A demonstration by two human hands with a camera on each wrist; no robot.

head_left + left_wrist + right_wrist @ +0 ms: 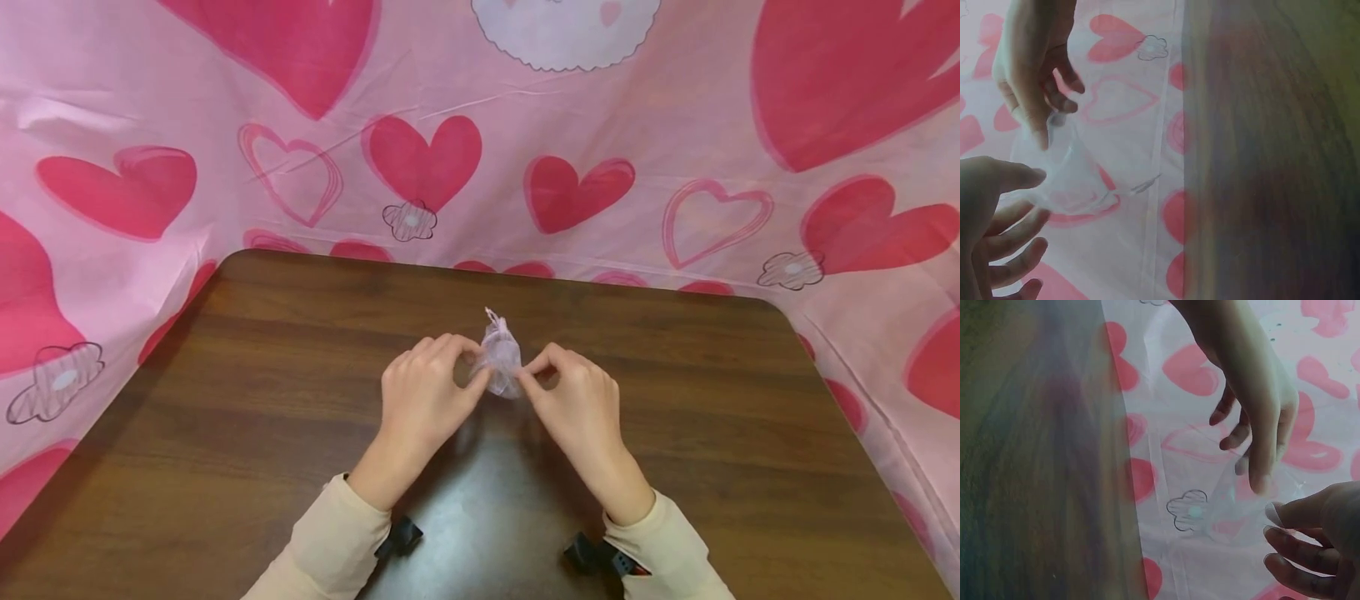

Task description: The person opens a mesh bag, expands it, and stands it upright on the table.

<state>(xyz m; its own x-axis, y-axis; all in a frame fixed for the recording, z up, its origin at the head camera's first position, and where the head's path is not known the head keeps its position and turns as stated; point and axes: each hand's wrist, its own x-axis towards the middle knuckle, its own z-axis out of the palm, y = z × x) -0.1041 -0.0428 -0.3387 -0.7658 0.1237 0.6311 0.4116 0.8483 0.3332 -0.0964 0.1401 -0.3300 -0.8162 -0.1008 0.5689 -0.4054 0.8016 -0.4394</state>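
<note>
Beyond both hands hangs a pink cloth (502,100) printed with red hearts, and beneath them spreads a dark wooden table (285,392). The left hand (427,387) pinches one side of a small sheer bag (502,358) between thumb and forefinger. The right hand (579,400) pinches the opposite side in the same way, so the bag sits between the two sets of fingertips. Its gathered neck and drawstring (491,316) point away from the hands. Behind each hand is a cream sleeve (330,533), with a black device (401,537) at the inner side of each wrist.
</note>
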